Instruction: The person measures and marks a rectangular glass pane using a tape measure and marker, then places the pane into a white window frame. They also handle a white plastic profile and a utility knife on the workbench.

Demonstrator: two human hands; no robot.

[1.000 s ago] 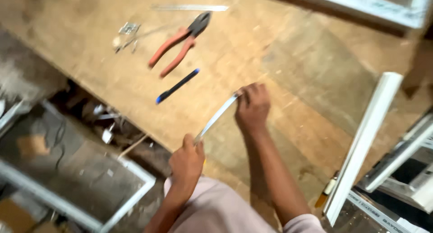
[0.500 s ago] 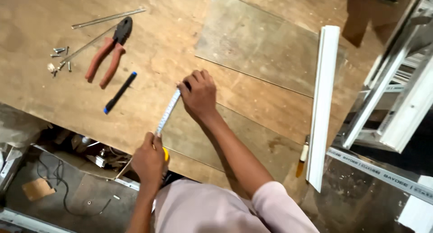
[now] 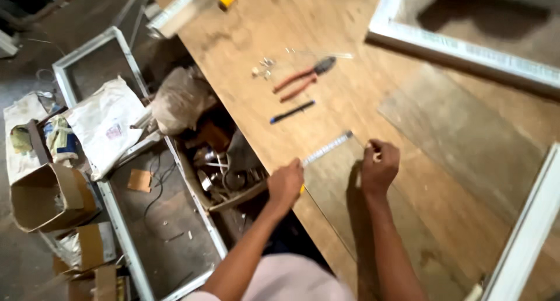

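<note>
Beyond the left edge of the wooden tabletop (image 3: 373,102), cardboard boxes (image 3: 49,196) and a white sack (image 3: 105,126) lie on the floor. At that left edge the left hand (image 3: 284,185) is clamped on a yellow tape measure (image 3: 301,188), whose blade (image 3: 326,149) runs out across the tabletop. Just right of it the right hand (image 3: 379,168) is curled shut, on what I cannot tell; a blue pen (image 3: 291,112) and red-handled pliers (image 3: 303,80) lie farther in.

Wooden workbench (image 3: 361,21), cluttered grey floor (image 3: 23,73)
</note>
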